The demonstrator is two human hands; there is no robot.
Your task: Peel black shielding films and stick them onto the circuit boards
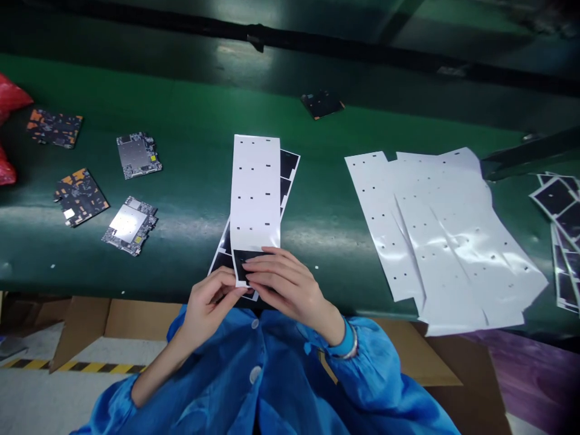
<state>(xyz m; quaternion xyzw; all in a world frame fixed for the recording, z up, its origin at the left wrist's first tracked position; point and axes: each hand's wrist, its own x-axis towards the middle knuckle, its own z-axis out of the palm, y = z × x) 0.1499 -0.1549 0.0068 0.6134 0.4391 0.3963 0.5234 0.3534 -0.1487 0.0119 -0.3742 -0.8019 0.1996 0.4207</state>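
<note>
Pinching the lower end of a long white backing strip [254,193], the left hand [209,302] and the right hand [283,284] are close together, just above the near edge of a green bench [190,109]. The fingers of the right hand [267,272] lie bent over a black pad [242,266] at the end of the strip, and the fingertips of the left hand [231,291] press at the lower corner of the strip, so both hands are closed in a pinch and are not spread. The strip reaches forward from the hands, and a second strip with black pads [290,166] lies partly under it. To the right of the right hand, well apart, lies a loose pile of white backing sheets [448,241] with small holes, and further right are more strips with black pads [562,223]. To the left of the left hand lie four circuit boards [136,155] on the bench, and beyond them is a red plastic bag [11,99]. Forward of the hands lies one dark circuit board [321,104]. Below the hands are the blue sleeves [258,374] of the person's smock, and under them is a cardboard sheet [140,320].
</note>
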